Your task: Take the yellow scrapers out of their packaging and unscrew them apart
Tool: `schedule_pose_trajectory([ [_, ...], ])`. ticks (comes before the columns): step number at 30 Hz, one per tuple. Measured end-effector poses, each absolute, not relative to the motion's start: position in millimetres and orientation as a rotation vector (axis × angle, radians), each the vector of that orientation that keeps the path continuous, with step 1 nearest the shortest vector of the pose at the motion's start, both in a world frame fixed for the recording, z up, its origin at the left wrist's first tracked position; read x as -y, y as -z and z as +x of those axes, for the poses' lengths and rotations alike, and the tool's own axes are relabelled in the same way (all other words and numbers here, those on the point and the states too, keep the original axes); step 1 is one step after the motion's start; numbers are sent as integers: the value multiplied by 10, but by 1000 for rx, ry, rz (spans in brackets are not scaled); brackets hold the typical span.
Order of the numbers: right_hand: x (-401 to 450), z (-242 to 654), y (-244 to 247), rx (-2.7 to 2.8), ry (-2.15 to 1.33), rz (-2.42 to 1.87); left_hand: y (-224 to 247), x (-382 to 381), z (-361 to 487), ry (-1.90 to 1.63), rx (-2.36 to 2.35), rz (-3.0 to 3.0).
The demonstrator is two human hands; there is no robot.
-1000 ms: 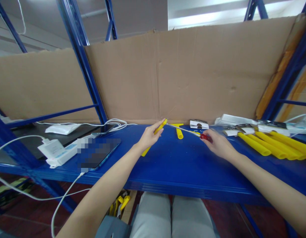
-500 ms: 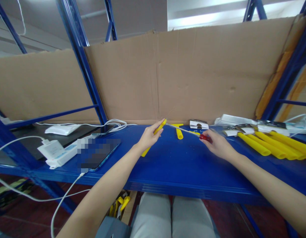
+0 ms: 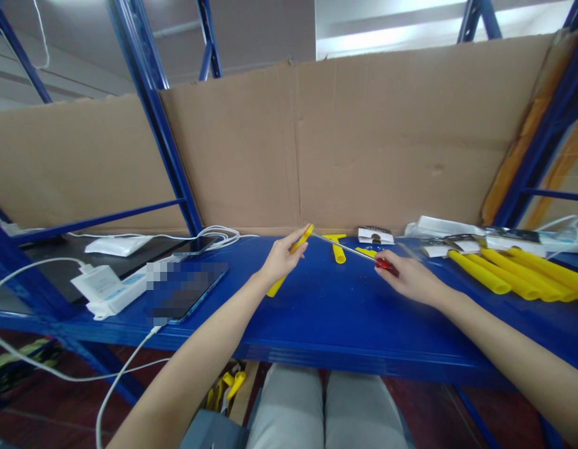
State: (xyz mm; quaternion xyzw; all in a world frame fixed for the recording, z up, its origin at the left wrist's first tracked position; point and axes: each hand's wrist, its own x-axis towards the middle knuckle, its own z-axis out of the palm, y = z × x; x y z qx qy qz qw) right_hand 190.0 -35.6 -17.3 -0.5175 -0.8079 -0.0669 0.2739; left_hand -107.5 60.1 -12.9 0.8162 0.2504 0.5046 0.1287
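Note:
My left hand (image 3: 285,254) is closed around a yellow tube (image 3: 276,286), which slants above the blue shelf with its top end pointing away from me. In my right hand (image 3: 407,275) is the red handle of a screwdriver (image 3: 345,248). Its long metal shaft reaches left to the tube's top end; whether the tip is inside the tube or only against it I cannot tell. Behind the shaft lies a yellow T-shaped piece (image 3: 338,252) on the shelf. Small yellow bits (image 3: 366,252) sit beside the shaft, near the screwdriver handle.
Several yellow tubes (image 3: 517,284) with black-and-white cards lie at the right. A black-and-white card (image 3: 375,235) stands by the cardboard wall (image 3: 363,143). At left are a phone (image 3: 190,293), a power strip (image 3: 125,292) and white cables. Yellow pieces (image 3: 236,385) fill a box below the shelf (image 3: 317,337).
My right hand and the screwdriver handle have shifted slightly down and left. My left hand holds the yellow tube in nearly the same place.

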Motion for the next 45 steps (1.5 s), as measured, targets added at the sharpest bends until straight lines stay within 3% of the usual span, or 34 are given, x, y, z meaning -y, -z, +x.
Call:
schedule_pose_trajectory([
  [10, 237, 1984, 215, 2233, 43, -1204, 109, -601, -1113, -1462, -769, 2336],
  [15, 248, 2011, 191, 2198, -40, -1376, 96, -593, -1115, -1463, -794, 2371],
  [29, 260, 2053, 213, 2142, -361, -1284, 97, -609, -1134, -1512, -807, 2317],
  [45, 250, 2038, 174, 2123, -116, -1270, 87, -626, -1153, -1543, -733, 2251],
])
